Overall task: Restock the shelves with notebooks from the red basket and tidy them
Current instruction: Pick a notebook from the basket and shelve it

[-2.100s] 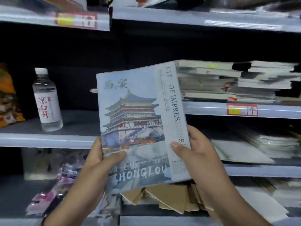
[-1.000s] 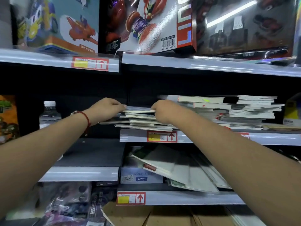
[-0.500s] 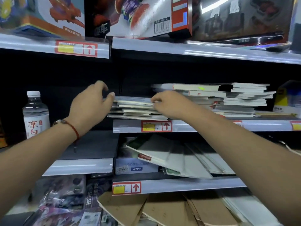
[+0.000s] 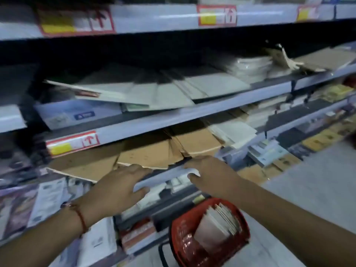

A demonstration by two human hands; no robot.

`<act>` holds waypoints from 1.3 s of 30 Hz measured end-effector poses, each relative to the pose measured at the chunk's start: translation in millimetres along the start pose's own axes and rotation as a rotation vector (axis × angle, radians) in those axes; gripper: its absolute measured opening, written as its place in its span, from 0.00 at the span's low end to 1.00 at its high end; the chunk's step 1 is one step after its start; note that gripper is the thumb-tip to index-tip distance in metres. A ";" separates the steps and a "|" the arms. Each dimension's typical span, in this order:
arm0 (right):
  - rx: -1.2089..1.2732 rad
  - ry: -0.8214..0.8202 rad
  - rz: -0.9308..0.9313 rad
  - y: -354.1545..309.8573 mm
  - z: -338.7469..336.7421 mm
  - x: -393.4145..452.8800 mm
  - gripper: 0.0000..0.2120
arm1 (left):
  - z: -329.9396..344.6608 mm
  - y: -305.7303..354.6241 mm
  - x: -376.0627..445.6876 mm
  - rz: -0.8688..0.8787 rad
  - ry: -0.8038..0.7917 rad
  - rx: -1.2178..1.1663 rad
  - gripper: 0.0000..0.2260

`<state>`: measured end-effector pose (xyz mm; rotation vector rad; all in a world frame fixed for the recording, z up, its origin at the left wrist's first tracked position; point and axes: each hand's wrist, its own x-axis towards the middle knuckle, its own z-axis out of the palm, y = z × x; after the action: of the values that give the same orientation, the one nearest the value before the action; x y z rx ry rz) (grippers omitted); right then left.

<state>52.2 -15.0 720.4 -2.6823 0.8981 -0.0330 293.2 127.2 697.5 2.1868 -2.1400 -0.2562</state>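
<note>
Item: shelf labels too blurred to read. My left hand (image 4: 117,187) and right hand (image 4: 210,176) lay flat-fingered, holding nothing, on the shelf edge (image 4: 165,173). Red basket (image 4: 210,234) of notebooks (image 4: 217,224) stood on open floor (image 4: 317,185) below.

Grey metal shelving (image 4: 221,105) runs in tiers across a dim aisle, its back panel black in shadow. Red-and-yellow price tags (image 4: 72,144) sit on the shelf edges. A pale grey floor (image 4: 316,182) shows at the right, and the whole view is motion-blurred
</note>
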 end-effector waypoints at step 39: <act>0.675 -0.082 1.086 486.4 592.9 34.0 0.17 | 721.3 174.2 434.3 0.062 -0.418 -0.018 0.28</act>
<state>-133.8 -233.5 8.4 -1.3510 1.7805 0.0170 6.9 -263.6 -12.9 2.2074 -2.3844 -0.7871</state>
